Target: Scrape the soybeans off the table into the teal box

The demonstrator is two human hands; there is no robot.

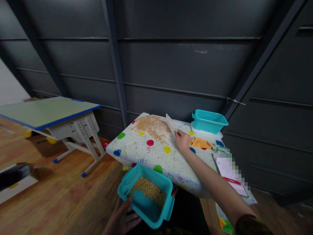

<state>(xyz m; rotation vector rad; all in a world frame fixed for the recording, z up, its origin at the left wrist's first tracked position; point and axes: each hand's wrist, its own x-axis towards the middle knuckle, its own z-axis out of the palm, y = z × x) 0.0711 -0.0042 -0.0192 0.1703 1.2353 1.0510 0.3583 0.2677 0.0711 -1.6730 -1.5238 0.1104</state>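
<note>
LEGIBLE MARKINGS: NONE

No text, label, brand, number or sign can be read. The tablecloth (156,159) carries printed curls (142,161) — decoration, not lettering. The pale panel (223,167) at right is partly pixelated — its red band (231,180) shows no legible characters.

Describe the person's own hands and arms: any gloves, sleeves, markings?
Right hand and left hand: bare, no gloves. Right forearm: uncovered, up to a dark sleeve near the elbow. Left sleeve out of frame. No cables or markings visible.
</note>
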